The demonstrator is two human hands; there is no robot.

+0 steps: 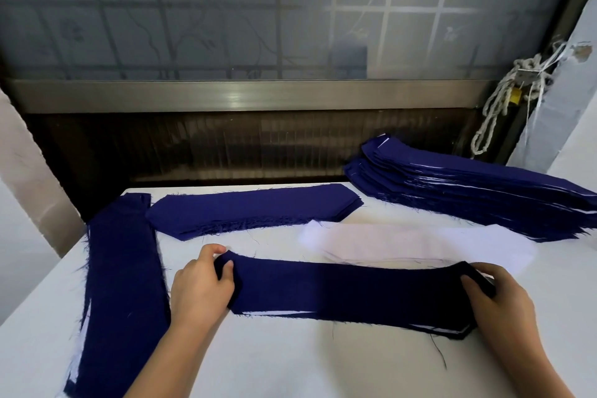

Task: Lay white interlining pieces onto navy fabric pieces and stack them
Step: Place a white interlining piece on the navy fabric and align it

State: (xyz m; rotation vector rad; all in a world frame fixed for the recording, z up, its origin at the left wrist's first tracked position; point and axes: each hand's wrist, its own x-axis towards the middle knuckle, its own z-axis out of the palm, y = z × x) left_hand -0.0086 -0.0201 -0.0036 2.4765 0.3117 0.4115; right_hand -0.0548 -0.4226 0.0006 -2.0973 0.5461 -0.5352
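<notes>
Hands grip one navy fabric piece [349,292] on the white counter [290,362]: left hand [202,287] pinches its left end, right hand [497,304] its right. White interlining [416,244] lies just behind.

On the table [290,365], fabric strip [349,294] spans from left hand [200,287] to right hand [497,300]; interlining piece [420,245] just behind it, short pile [252,210] behind left hand, long pile [122,284] left of left hand, tall pile [478,191] behind right hand.

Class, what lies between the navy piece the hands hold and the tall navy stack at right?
The white interlining pieces, seen in the head view.
</notes>
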